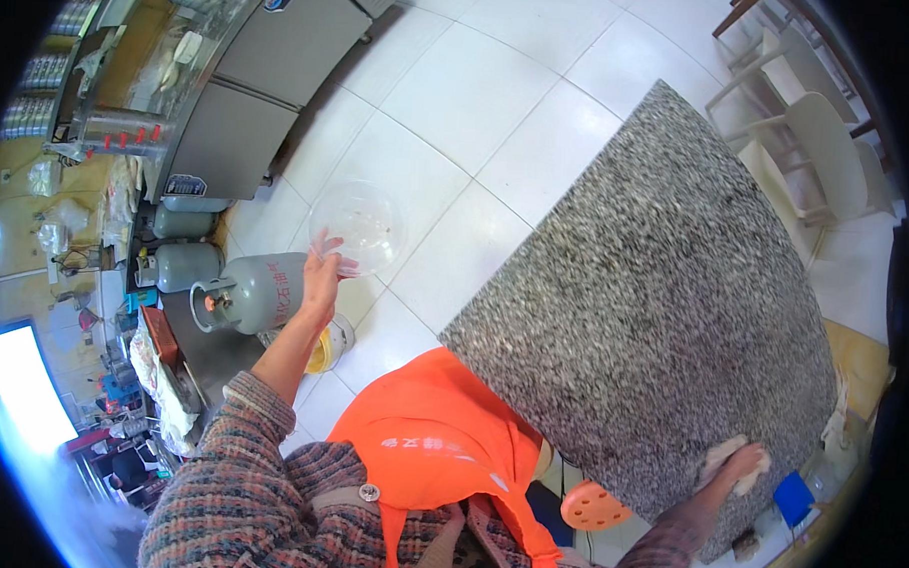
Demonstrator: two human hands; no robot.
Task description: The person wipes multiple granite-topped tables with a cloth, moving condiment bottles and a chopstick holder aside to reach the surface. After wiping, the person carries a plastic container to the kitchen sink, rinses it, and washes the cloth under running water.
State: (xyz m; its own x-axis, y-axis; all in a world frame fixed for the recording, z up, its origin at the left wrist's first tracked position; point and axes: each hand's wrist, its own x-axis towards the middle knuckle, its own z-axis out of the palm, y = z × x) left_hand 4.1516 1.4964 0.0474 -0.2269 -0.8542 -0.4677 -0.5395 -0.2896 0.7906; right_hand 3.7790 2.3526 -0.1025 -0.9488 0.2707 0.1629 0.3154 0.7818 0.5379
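My left hand (323,276) grips the rim of a clear plastic bowl (366,224), held out over the tiled floor at the left of the table. A few small specks show inside the bowl. On the right, my right hand (741,463) presses a pale cloth (721,452) against the speckled grey granite tabletop (649,291), near its far right edge. The cloth is bunched under the hand, and part of it is hidden by the fingers. An orange apron (434,433) covers my front, close to the table's near corner.
A grey gas cylinder (263,292) stands left of my left hand, with smaller-looking cylinders (188,267) behind it. Steel refrigerated cabinets (282,53) line the upper left. Pale chairs (823,154) stand beyond the table. An orange stool (593,507) sits below its near edge.
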